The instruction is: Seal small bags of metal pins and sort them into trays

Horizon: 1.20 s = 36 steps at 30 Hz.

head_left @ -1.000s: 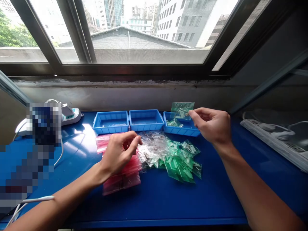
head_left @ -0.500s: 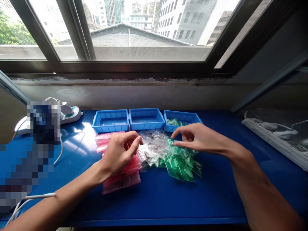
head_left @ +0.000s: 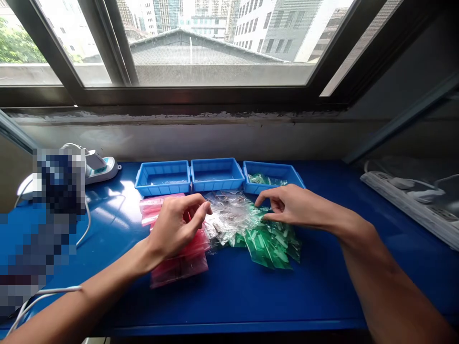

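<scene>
My left hand (head_left: 179, 220) hovers over the pink bags (head_left: 179, 271), its thumb and index finger curved with a small gap and nothing between them. Over the upper part of the green bags (head_left: 270, 251) is my right hand (head_left: 287, 204), thumb and fingers apart, holding nothing. Clear bags (head_left: 227, 215) lie in a heap between the two hands. Behind the piles stand three blue trays in a row: the left tray (head_left: 163, 188), the middle tray (head_left: 217, 185) and the right tray (head_left: 272, 167). Green bags (head_left: 263, 179) lie inside the right one.
At the left are a white power strip (head_left: 107, 171), cables (head_left: 88, 224) and a pixelated object. Another power strip (head_left: 401, 203) runs along the right side. The blue table (head_left: 251, 306) ends below the window wall.
The view has shifted slightly, so the trays and bags appear a little higher and further left. Both hands keep almost the same pose over the bags.
</scene>
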Each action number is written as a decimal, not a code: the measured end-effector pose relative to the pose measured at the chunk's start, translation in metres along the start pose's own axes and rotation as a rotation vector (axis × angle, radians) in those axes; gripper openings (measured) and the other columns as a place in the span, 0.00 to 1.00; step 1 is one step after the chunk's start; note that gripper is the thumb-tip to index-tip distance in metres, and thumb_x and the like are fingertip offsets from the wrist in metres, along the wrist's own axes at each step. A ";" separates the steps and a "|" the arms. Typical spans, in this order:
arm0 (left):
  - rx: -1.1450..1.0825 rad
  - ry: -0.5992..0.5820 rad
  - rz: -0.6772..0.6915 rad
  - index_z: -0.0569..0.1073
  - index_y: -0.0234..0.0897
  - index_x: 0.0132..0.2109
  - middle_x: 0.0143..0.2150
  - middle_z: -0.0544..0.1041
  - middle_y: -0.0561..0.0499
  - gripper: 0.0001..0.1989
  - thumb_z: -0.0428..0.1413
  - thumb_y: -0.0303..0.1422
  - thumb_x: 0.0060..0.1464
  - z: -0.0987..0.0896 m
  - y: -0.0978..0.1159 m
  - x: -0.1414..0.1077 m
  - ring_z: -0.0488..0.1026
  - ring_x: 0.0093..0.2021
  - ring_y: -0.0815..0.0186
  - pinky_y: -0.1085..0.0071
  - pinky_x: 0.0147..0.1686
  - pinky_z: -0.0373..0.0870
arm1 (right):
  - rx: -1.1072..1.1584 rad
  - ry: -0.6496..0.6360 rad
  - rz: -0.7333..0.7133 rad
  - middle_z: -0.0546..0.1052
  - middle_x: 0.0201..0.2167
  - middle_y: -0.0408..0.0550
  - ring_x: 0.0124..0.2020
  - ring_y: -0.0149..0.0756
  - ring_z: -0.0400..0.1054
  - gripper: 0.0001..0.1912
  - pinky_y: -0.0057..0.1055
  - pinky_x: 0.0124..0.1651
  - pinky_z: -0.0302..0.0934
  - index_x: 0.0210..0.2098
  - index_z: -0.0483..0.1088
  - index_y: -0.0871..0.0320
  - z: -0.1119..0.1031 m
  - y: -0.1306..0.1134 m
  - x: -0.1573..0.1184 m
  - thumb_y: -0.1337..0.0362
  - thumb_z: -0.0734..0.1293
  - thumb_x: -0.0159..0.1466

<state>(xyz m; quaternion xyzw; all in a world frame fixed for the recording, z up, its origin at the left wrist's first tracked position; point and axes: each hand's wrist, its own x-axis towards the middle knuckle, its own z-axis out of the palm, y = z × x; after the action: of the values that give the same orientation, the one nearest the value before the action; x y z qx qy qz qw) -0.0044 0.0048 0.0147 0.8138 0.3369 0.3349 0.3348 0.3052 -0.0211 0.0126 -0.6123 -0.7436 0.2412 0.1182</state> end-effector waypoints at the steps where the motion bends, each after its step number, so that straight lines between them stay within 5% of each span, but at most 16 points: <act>1: 0.000 -0.001 0.002 0.76 0.33 0.31 0.22 0.75 0.53 0.17 0.52 0.34 0.68 0.000 0.000 0.000 0.70 0.22 0.70 0.76 0.23 0.62 | -0.004 0.020 0.001 0.74 0.17 0.40 0.17 0.33 0.66 0.07 0.28 0.19 0.51 0.35 0.83 0.51 -0.002 -0.002 0.000 0.57 0.76 0.57; 11: -0.002 0.003 0.000 0.76 0.33 0.31 0.22 0.75 0.53 0.17 0.52 0.34 0.67 -0.001 0.002 0.001 0.70 0.22 0.70 0.76 0.23 0.62 | 0.226 0.207 -0.056 0.71 0.16 0.43 0.18 0.29 0.60 0.22 0.27 0.19 0.51 0.22 0.78 0.56 -0.018 -0.021 -0.009 0.46 0.74 0.62; 16: -0.037 0.006 -0.053 0.77 0.33 0.33 0.22 0.75 0.53 0.15 0.53 0.35 0.67 0.000 0.003 0.002 0.69 0.22 0.70 0.76 0.22 0.63 | 0.570 0.439 -0.064 0.71 0.17 0.43 0.18 0.28 0.60 0.21 0.26 0.19 0.53 0.20 0.75 0.57 0.000 -0.047 -0.001 0.48 0.76 0.60; 21: -0.105 -0.042 -0.111 0.80 0.33 0.41 0.27 0.80 0.50 0.11 0.57 0.37 0.65 0.000 0.004 0.005 0.72 0.24 0.68 0.75 0.23 0.67 | 0.917 0.404 -0.052 0.74 0.17 0.43 0.16 0.27 0.61 0.18 0.25 0.18 0.55 0.25 0.78 0.58 0.037 -0.066 0.011 0.50 0.77 0.60; 25: -0.191 -0.010 -0.135 0.78 0.33 0.38 0.25 0.78 0.52 0.11 0.59 0.37 0.65 0.000 0.002 0.004 0.71 0.21 0.70 0.75 0.23 0.68 | 1.059 0.285 -0.048 0.81 0.22 0.47 0.17 0.30 0.67 0.16 0.25 0.18 0.58 0.33 0.80 0.59 0.054 -0.071 0.013 0.52 0.78 0.58; 29: -0.277 -0.002 -0.171 0.76 0.33 0.36 0.26 0.78 0.51 0.10 0.60 0.35 0.64 -0.001 0.000 0.002 0.70 0.21 0.71 0.76 0.22 0.68 | 1.029 0.225 -0.069 0.81 0.23 0.47 0.19 0.33 0.72 0.15 0.25 0.19 0.62 0.34 0.80 0.59 0.056 -0.075 0.010 0.53 0.78 0.59; 36: -0.273 -0.013 -0.160 0.76 0.33 0.32 0.26 0.77 0.51 0.11 0.59 0.32 0.64 -0.003 0.001 0.004 0.70 0.21 0.72 0.77 0.21 0.68 | 0.768 0.384 -0.144 0.81 0.28 0.48 0.26 0.36 0.73 0.13 0.28 0.24 0.67 0.31 0.83 0.57 0.052 -0.076 0.008 0.54 0.76 0.61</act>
<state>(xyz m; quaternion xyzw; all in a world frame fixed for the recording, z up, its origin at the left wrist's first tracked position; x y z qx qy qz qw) -0.0040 0.0078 0.0183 0.7336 0.3499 0.3443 0.4700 0.2139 -0.0346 0.0053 -0.5041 -0.6052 0.3734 0.4901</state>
